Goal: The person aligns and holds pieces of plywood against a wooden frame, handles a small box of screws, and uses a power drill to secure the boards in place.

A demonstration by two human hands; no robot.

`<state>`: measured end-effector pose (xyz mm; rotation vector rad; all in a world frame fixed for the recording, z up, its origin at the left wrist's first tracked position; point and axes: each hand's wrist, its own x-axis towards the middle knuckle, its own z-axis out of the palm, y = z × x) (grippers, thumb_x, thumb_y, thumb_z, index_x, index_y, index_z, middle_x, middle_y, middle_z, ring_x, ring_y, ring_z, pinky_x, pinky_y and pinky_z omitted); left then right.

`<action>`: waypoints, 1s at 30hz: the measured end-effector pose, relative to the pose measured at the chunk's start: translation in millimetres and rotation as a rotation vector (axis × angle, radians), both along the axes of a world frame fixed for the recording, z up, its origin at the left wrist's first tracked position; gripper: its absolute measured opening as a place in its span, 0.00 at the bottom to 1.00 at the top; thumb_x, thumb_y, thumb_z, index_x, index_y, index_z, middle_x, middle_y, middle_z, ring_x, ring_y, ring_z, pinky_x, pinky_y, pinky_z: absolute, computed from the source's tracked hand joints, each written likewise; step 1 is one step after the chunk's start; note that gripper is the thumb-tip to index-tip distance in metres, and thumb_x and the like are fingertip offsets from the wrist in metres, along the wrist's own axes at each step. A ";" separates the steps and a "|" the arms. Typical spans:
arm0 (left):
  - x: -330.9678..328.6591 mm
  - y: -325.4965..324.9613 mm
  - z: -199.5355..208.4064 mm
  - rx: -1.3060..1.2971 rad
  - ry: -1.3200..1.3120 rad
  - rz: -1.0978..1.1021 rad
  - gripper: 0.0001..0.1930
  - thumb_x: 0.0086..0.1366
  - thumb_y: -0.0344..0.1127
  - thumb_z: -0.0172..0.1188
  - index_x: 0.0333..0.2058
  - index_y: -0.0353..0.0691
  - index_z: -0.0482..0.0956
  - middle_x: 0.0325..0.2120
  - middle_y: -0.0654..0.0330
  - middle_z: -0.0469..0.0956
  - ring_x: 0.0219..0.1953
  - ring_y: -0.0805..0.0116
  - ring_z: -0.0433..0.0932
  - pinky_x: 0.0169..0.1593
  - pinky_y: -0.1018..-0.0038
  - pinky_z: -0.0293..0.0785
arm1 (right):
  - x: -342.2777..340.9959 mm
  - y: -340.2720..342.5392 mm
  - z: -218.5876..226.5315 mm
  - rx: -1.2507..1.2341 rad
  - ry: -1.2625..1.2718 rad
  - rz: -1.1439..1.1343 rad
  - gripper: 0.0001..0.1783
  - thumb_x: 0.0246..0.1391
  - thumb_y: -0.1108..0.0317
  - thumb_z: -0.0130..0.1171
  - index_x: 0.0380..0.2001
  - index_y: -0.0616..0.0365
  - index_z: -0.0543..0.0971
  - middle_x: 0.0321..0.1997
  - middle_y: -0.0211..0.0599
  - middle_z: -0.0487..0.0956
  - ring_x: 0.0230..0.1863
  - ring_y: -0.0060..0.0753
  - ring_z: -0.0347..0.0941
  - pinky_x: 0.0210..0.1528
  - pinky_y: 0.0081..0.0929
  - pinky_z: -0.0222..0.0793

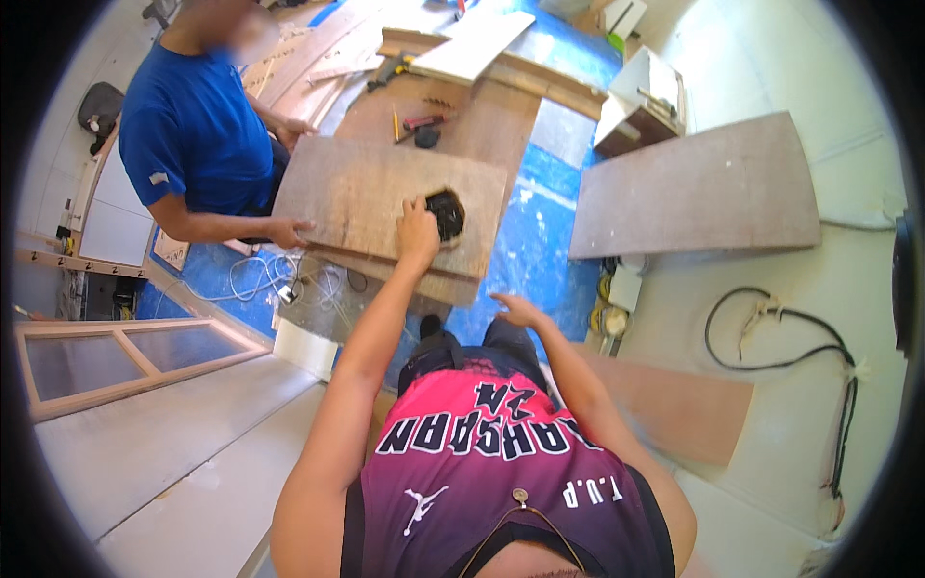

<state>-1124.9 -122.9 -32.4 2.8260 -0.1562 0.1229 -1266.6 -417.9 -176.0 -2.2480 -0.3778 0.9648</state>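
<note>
A plywood board (356, 188) with a rough-edged dark hole (446, 216) near its right end lies before me. My left hand (417, 234) is at the left edge of that hole, its fingers closed on the board's rim there; the fingertips are partly hidden. Another sheet shows beneath the board's near edge. My right hand (517, 310) is off to the right of the board, holding nothing, with fingers partly stretched out. Across at the left, a person in a blue shirt (207, 135) has one hand (289, 231) on the board's left end and the other near its far corner.
Behind the board, a pencil (396, 126), red-handled tool (422, 122) and drill-like tool (390, 70) lie on a wooden sheet. A curved panel (703, 188) stands right. White cables (252, 279) trail at left, near a framed panel (135, 356). A black hose (771, 366) loops at right.
</note>
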 end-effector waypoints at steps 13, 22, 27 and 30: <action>11.1 19.2 -8.1 -0.569 0.151 0.263 0.09 0.61 0.35 0.72 0.31 0.36 0.84 0.53 0.51 0.81 0.48 0.41 0.81 0.54 0.56 0.79 | 119.9 -240.2 -42.5 -0.024 0.460 -0.474 0.26 0.68 0.63 0.58 0.67 0.58 0.74 0.54 0.38 0.85 0.49 0.35 0.83 0.47 0.36 0.78; -10.2 -54.9 84.4 -1.470 -0.135 0.664 0.05 0.74 0.25 0.59 0.36 0.31 0.78 0.55 0.44 0.80 0.55 0.57 0.85 0.58 0.71 0.81 | 284.7 -374.6 -85.6 -0.165 0.522 -0.210 0.22 0.66 0.67 0.57 0.62 0.59 0.78 0.52 0.38 0.85 0.43 0.30 0.82 0.40 0.32 0.78; -37.8 -65.7 94.8 -1.422 -0.309 0.777 0.04 0.73 0.23 0.61 0.35 0.31 0.78 0.51 0.46 0.81 0.53 0.57 0.86 0.56 0.70 0.82 | 372.9 -358.9 -79.7 -0.048 0.439 -0.182 0.23 0.67 0.66 0.56 0.63 0.57 0.76 0.53 0.38 0.85 0.46 0.31 0.82 0.44 0.34 0.77; -52.2 -72.2 95.7 -1.436 -0.422 0.837 0.05 0.71 0.26 0.64 0.35 0.33 0.79 0.45 0.49 0.83 0.46 0.62 0.87 0.49 0.71 0.83 | 393.1 -324.1 -62.4 0.009 0.416 -0.133 0.23 0.67 0.65 0.55 0.63 0.56 0.76 0.54 0.38 0.84 0.47 0.31 0.82 0.46 0.34 0.77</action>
